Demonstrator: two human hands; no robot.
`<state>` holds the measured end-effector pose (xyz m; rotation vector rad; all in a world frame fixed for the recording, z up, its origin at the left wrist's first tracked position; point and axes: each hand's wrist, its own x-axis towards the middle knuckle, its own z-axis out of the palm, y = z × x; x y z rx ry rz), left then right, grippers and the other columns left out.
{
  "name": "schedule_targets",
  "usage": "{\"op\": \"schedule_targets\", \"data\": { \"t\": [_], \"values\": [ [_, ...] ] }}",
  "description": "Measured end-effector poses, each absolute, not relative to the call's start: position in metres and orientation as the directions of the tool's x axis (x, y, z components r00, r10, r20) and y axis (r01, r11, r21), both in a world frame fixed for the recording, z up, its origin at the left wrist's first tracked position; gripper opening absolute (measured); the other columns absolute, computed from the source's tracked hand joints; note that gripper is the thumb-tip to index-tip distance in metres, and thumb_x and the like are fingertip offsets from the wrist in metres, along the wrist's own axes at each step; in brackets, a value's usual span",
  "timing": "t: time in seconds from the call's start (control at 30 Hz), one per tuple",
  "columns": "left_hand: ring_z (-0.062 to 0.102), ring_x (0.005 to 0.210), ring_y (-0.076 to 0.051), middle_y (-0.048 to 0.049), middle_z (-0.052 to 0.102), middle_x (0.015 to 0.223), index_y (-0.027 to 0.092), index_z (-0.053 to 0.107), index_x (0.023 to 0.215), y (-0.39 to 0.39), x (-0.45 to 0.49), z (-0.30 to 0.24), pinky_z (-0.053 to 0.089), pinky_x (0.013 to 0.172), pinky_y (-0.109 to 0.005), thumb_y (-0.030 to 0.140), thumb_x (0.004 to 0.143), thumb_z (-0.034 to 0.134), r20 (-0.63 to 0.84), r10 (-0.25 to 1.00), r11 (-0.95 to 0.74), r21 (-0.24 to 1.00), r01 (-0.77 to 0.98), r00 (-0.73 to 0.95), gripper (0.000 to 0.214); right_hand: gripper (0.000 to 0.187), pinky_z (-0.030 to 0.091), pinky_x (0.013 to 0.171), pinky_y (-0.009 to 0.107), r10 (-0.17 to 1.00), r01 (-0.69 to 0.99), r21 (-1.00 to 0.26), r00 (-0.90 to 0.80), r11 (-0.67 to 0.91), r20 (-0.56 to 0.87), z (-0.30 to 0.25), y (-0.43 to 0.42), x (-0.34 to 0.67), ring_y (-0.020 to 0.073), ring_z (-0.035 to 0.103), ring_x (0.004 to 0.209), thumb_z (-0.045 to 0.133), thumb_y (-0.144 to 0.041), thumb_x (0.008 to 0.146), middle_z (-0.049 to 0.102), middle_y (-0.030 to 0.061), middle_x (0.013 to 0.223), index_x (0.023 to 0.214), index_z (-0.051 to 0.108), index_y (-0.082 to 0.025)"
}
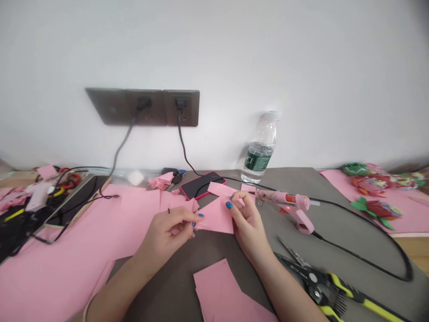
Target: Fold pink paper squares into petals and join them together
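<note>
Okay, your right hand (246, 223) pinches a pink paper sheet (214, 217), thumb and fingers nearly closed on it, and the sheet sits just left of those fingers. Your left hand (166, 237) is close beside it, fingers curled toward the thumb, their blue-painted nails at the sheet's left edge. You can't tell from this view whether they have hold of it, because the fingers hide the contact.

Just right of your right fingers lies a pink hot glue gun (288, 210), its black cord (368, 241) looping off across the grey tabletop (284, 179). Below your hands, nearer you, lies a second pink sheet (221, 290). Down to the right are yellow-handled cutters (321, 286), cut off by the frame's lower edge, so their full shape is hard to make out.

Beyond your fingertips sit a phone in a pink case (201, 185) and a clear water bottle (259, 150) against the wall. Past your left fingers, small scissors (174, 176) lie partly hidden behind a heap of pink scraps (161, 181). Further left, a dark flat device (77, 201) sits under tangled cables. Far right of your fingers, red and green paper flowers (375, 208) rest on pink paper, running off the frame's edge.
</note>
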<state>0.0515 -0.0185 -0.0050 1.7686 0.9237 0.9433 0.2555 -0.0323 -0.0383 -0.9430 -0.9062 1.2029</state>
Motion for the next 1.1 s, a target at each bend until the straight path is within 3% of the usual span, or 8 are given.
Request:
{"op": "schedule_targets", "data": {
  "t": [0.13,0.23,0.37,0.53,0.7,0.77,0.93,1.1],
  "values": [
    [0.068,0.066,-0.014,-0.0039,0.072,0.081,0.022,0.077,0.096,-0.018,0.052,-0.007,0.054,0.061,-0.021,0.010,0.091,0.055,0.383,0.823,-0.514,0.816,0.263,0.420,0.026,0.041,0.046,0.050,0.026,0.998,-0.367,-0.930,-0.050,0.008,0.029,-0.036,-0.034,0.251,0.0147,0.050,0.059,0.066,-0.063,0.082,0.048,-0.0016,0.075,0.084,0.053,-0.024],
    [0.070,0.071,-0.015,-0.0058,0.075,0.091,0.023,0.076,0.105,-0.019,0.053,-0.005,0.054,0.064,-0.022,0.011,0.090,0.055,0.383,0.810,-0.548,0.764,0.341,0.444,0.028,0.039,0.048,0.052,0.025,0.999,-0.304,-0.953,-0.052,-0.003,0.013,-0.036,-0.033,0.249,0.0133,0.047,0.060,0.077,-0.055,0.075,0.048,-0.0020,0.074,0.077,0.057,-0.022],
    [0.073,0.083,-0.020,-0.0071,0.076,0.106,0.024,0.061,0.134,-0.019,0.055,-0.004,0.057,0.067,-0.025,0.012,0.085,0.059,0.150,0.901,-0.320,0.865,0.387,0.408,0.051,0.035,0.041,0.052,0.023,0.999,-0.234,-0.971,0.004,0.039,0.039,-0.035,-0.032,0.249,0.0120,0.043,0.058,0.079,-0.047,0.076,0.046,-0.0035,0.065,0.070,0.057,-0.020],
    [0.075,0.074,-0.021,-0.0089,0.078,0.086,0.013,0.058,0.137,-0.022,0.060,-0.008,0.059,0.069,-0.031,0.015,0.091,0.046,-0.092,0.867,-0.041,0.966,0.254,0.490,0.047,0.033,0.037,0.054,0.025,0.996,-0.161,-0.983,0.009,0.088,0.088,-0.035,-0.034,0.248,0.0130,0.044,0.058,0.077,-0.045,0.077,0.051,-0.0023,0.065,0.070,0.057,-0.020],
    [0.077,0.088,-0.024,-0.0177,0.074,0.116,0.013,0.047,0.143,-0.027,0.063,-0.007,0.059,0.074,-0.033,0.029,0.099,0.047,-0.234,0.789,0.206,0.972,0.114,0.569,0.047,0.023,0.037,0.057,0.026,0.982,-0.021,-0.987,0.106,0.160,0.157,-0.037,-0.035,0.250,0.0140,0.046,0.061,0.074,-0.037,0.080,0.055,-0.0009,0.069,0.074,0.060,-0.020],
    [0.076,0.091,-0.023,-0.0180,0.073,0.120,0.014,0.049,0.141,-0.026,0.061,-0.005,0.059,0.075,-0.032,0.031,0.099,0.052,-0.256,0.770,0.215,0.967,0.140,0.585,0.046,0.020,0.038,0.060,0.026,0.974,0.009,-0.980,0.110,0.198,0.198,-0.038,-0.034,0.252,0.0146,0.047,0.063,0.072,-0.033,0.082,0.055,-0.0009,0.069,0.073,0.059,-0.020],
    [0.078,0.087,-0.024,-0.0191,0.077,0.110,0.011,0.065,0.105,-0.022,0.057,-0.004,0.059,0.070,-0.029,0.049,0.099,0.052,-0.282,0.743,0.277,0.955,0.104,0.607,0.040,0.014,0.040,0.067,0.028,0.957,0.034,-0.958,0.029,0.286,0.287,-0.035,-0.034,0.254,0.0166,0.050,0.072,0.069,-0.027,0.084,0.054,-0.0004,0.075,0.075,0.060,-0.021],
    [0.077,0.092,-0.023,-0.0189,0.073,0.122,0.013,0.063,0.112,-0.022,0.062,-0.005,0.059,0.073,-0.027,0.049,0.094,0.062,-0.307,0.737,0.408,0.912,-0.034,0.602,0.040,0.020,0.040,0.065,0.027,0.964,-0.026,-0.964,-0.037,0.264,0.265,-0.030,-0.036,0.253,0.0158,0.049,0.070,0.066,-0.031,0.089,0.052,-0.0005,0.076,0.074,0.058,-0.021]
  ]
}}
